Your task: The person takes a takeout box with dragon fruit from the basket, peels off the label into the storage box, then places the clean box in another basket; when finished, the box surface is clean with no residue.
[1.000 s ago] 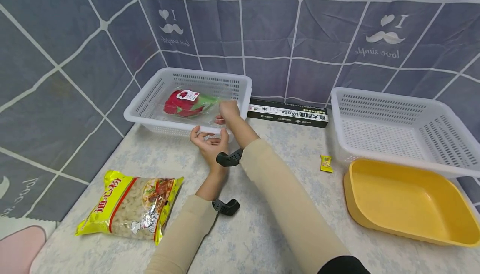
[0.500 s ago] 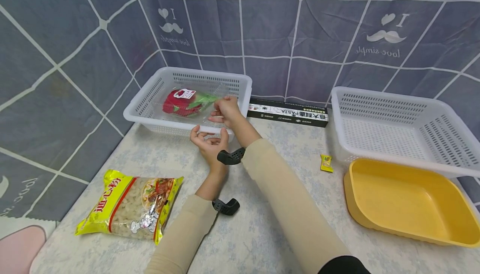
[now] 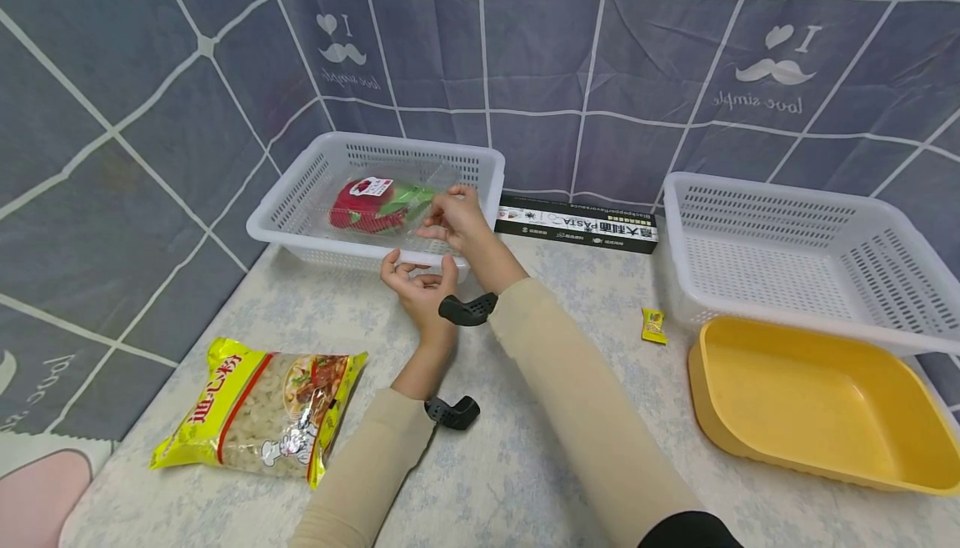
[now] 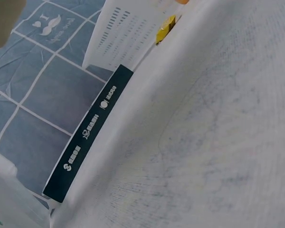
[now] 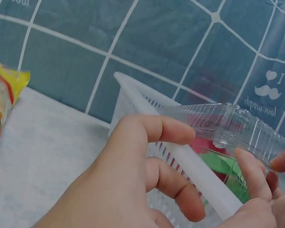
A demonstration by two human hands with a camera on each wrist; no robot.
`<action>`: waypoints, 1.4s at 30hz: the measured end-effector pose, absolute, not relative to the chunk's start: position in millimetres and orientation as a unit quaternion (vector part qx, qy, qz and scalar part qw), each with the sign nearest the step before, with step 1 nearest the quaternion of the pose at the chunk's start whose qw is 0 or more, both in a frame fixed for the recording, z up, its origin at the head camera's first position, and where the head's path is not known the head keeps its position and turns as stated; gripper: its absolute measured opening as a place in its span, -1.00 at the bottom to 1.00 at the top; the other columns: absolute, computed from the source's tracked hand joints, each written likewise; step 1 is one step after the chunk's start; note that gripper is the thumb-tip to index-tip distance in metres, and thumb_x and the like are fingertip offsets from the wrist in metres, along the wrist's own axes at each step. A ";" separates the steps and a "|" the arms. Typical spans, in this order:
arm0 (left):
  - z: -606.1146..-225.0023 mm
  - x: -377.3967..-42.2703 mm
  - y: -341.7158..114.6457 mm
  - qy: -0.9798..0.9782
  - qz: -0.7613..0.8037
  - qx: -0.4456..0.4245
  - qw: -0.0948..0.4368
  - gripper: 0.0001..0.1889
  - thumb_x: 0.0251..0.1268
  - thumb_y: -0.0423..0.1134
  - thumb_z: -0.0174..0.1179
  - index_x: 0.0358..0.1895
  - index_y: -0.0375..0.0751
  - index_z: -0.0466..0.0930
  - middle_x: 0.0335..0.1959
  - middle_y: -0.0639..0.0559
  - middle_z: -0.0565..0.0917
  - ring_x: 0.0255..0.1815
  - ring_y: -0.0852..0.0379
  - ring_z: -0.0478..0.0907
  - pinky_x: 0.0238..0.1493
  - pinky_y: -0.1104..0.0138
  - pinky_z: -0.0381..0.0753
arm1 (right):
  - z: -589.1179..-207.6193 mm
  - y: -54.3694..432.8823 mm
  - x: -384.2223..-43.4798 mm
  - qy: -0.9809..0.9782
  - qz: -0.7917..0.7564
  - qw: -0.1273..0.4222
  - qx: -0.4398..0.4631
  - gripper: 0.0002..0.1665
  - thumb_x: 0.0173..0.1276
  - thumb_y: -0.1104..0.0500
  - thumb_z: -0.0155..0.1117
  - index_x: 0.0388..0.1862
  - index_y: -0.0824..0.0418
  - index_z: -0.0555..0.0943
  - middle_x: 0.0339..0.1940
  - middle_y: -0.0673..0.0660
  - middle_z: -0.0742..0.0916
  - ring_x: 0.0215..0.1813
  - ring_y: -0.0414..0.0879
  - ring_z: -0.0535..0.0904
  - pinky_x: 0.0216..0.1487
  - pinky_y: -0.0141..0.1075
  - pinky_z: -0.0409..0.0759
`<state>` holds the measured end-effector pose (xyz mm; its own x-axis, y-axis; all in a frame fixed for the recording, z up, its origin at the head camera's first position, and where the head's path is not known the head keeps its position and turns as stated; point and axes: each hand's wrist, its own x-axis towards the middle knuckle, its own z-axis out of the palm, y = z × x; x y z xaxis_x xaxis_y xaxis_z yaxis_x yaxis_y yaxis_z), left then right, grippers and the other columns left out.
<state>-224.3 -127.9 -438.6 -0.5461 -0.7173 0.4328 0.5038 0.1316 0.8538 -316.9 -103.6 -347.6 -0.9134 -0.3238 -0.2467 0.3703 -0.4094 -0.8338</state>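
In the head view, a clear plastic box [image 3: 358, 235] with a white label and red and green contents lies in the left white basket [image 3: 300, 249]. My right hand [image 3: 459, 218] reaches over the basket and pinches the near right edge of the box; its thumb and fingers [image 5: 251, 172] also show at the right of the right wrist view. My left hand [image 3: 423, 294] is at the basket's front rim, fingers loosely curled and touching the outside. Its fingers also appear large in the right wrist view. Neither hand shows clearly in the left wrist view.
A black pasta box [image 3: 576, 225] lies along the back wall. At the right stand another white basket [image 3: 795, 273] and a yellow tub [image 3: 810, 398]. Near them lies a small yellow packet [image 3: 653, 326]. A bag of pasta-like pieces [image 3: 262, 414] lies front left.
My right hand has risen from lower inside the basket to the box's edge, its fingers drawing together there. The box has shifted slightly. My left hand has stayed put.
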 end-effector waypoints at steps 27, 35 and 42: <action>-407.3 -204.5 -117.9 -0.581 -0.652 0.079 0.481 -0.36 0.09 -0.54 0.27 0.16 -0.48 0.07 -0.29 -0.12 0.40 -0.56 0.10 0.40 -0.48 0.47 0.46 | -337.6 -81.5 -317.3 0.447 -0.879 0.166 -0.008 -0.60 0.25 0.57 -0.14 -0.18 0.10 0.15 -0.61 0.12 0.41 -0.71 -0.16 0.38 -0.68 -0.33 0.59; -406.8 -203.8 -118.3 -0.587 -0.647 0.076 0.481 -0.36 0.11 -0.53 0.27 0.16 -0.51 0.06 -0.29 -0.32 0.39 -0.56 0.08 0.39 -0.47 0.47 0.46 | -334.7 -79.0 -317.0 0.503 -0.848 0.170 0.012 -0.54 0.18 0.55 -0.08 -0.15 0.10 0.11 -0.61 0.09 0.37 -0.70 -0.16 0.39 -0.67 -0.35 0.59; -405.7 -203.3 -117.2 -0.585 -0.648 0.073 0.482 -0.36 0.12 -0.53 0.27 0.16 -0.53 0.05 -0.29 -0.28 0.38 -0.56 0.08 0.39 -0.46 0.47 0.46 | -330.4 -79.1 -316.2 0.521 -0.833 0.186 0.014 -0.53 0.19 0.54 -0.08 -0.14 0.09 0.05 -0.63 0.07 0.34 -0.73 -0.16 0.37 -0.69 -0.37 0.57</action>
<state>-203.3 -117.2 -405.7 -0.5255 -0.7097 0.4692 0.5394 0.1486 0.8288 -316.2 -79.1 -330.4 -0.9304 -0.2956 -0.2166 0.3241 -0.3876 -0.8630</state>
